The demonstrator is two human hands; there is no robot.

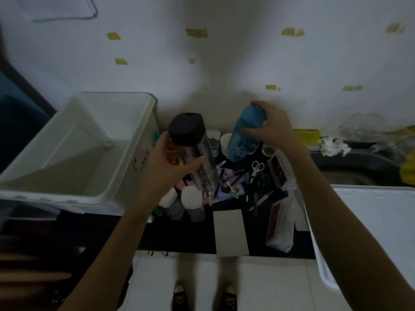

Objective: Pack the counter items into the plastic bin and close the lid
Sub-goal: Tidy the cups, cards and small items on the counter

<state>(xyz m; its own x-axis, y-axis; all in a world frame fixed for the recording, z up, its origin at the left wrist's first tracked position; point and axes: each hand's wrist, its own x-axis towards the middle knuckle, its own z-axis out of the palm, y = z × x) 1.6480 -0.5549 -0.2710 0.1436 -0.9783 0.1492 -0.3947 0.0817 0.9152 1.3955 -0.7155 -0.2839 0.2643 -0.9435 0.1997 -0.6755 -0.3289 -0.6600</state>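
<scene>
A white plastic bin [125, 167] stands open on the left of the dark counter, with nothing visible inside. My left hand [166, 167] grips a clear bottle with a black cap [190, 135], lifted just right of the bin. My right hand [271, 129] holds a blue bottle [244, 133] by its top, near the back wall. The white lid [370, 232] lies at the right, over the counter's edge. Between the bottles the counter carries scissors [257, 168], small jars, cards and pens.
A white card [231, 232] and a red-and-white packet [280, 225] lie near the front edge. White-capped bottles [190, 198] stand under my left wrist. A sink with crumpled tissue [334, 145] and a yellow sponge [306, 134] lies at the back right.
</scene>
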